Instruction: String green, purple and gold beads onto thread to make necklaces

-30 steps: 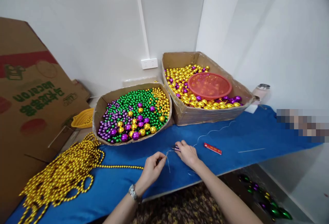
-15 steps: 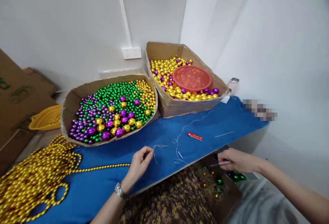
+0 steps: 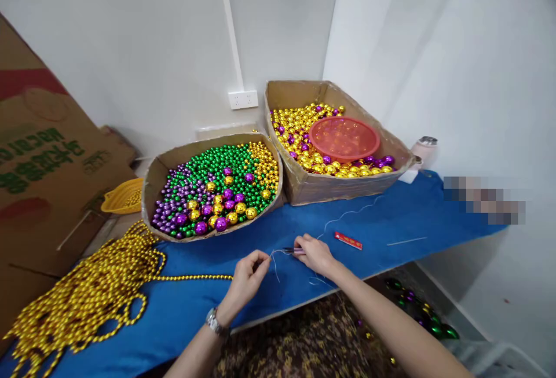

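My left hand [image 3: 248, 276], with a watch at the wrist, is closed in a pinch on a white thread [image 3: 276, 271], whose loose ends stick out past the fingertips. A gold bead strand [image 3: 195, 277] runs across the blue cloth up to this hand. My right hand [image 3: 313, 252] is closed around a slim tool [image 3: 297, 250] with a dark tip and a pinkish handle; its exact kind is unclear. The tool's tip points left, at the thread close to my left fingertips. More thread trails over the cloth behind and beneath my right hand.
Two cardboard boxes of loose beads stand behind, the left box [image 3: 150, 204] and the right box [image 3: 313, 187], with a red basket [image 3: 345, 138] in the latter. A pile of gold bead strands [image 3: 95, 285] lies left. A red packet [image 3: 348, 241] and a bottle [image 3: 425, 149] are right.
My right hand has come in from beyond the table's front edge, carrying the slim tool left to the thread. My left hand keeps its pinch. The view has shifted left.
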Demonstrator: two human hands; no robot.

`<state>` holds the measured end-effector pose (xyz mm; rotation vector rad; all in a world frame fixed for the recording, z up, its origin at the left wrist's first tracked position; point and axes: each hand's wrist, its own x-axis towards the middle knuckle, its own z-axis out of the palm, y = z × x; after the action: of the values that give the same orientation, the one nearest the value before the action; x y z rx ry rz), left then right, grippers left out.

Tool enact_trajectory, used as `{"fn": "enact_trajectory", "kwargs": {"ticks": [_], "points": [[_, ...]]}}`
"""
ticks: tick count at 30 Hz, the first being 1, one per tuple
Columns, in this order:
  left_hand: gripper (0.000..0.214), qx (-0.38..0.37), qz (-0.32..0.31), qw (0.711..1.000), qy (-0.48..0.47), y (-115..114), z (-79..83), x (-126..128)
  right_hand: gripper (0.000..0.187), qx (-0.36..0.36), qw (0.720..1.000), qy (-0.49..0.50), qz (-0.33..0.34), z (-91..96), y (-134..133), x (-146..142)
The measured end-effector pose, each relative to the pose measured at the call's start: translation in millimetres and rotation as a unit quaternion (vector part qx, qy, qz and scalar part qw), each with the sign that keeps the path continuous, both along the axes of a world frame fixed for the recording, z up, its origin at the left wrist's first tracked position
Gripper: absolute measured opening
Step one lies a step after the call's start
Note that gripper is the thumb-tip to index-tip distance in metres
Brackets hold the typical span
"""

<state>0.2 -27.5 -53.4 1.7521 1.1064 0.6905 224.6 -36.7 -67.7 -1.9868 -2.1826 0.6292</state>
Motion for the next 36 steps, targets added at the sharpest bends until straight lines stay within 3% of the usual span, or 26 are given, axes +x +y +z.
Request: {"fn": "enact_trajectory", "kwargs": {"ticks": [4, 6, 9, 13, 16, 21, 23, 27, 32, 36], "points": [[0.03, 0.001, -0.006, 1.0, -0.002, 1, 0.3, 0, 0.016, -0.014, 0.999, 0.01, 0.034, 11.3, -11, 15], [0.03, 0.002, -0.012, 1.0, -0.004, 2, 0.8, 0, 0.009, -0.029, 0.998, 0.015, 0.052, 26.2, -33, 42], [0.03, -0.003, -0.016, 1.0, -0.007, 3, 0.0, 1, 0.014, -0.077, 0.994, 0.009, 0.073, 52.9, -78, 95], [0.03, -0.007, -0.019, 1.0, -0.007, 3, -5.3, 4, 0.006, -0.097, 0.995, -0.027, 0.022, 69.5, -123, 148], [0.03, -0.005, -0.027, 1.0, -0.007, 3, -9.1, 6, 0.02, -0.046, 0.996, -0.052, -0.055, 54.1, -123, 154], [0.029, 0.014, -0.031, 0.999, 0.0, 4, -9.1, 2, 0.032, 0.036, 0.966, -0.105, -0.234, 8.5, -86, 149], [0.029, 0.015, -0.029, 0.999, 0.004, 5, -7.8, -1, 0.034, 0.052, 0.956, -0.105, -0.269, -2.8, -76, 150], [0.029, 0.011, -0.032, 0.999, 0.009, 4, -5.5, -2, 0.029, 0.056, 0.969, -0.054, -0.235, -14.7, -84, 143], [0.028, 0.007, -0.037, 0.999, 0.011, 3, -4.6, 4, 0.023, -0.021, 0.99, 0.071, -0.118, -42.7, -129, 104], [0.028, 0.003, -0.041, 0.999, 0.001, 1, -3.5, 7, 0.03, -0.049, 0.98, 0.14, -0.132, -77.1, -148, 71]]}}
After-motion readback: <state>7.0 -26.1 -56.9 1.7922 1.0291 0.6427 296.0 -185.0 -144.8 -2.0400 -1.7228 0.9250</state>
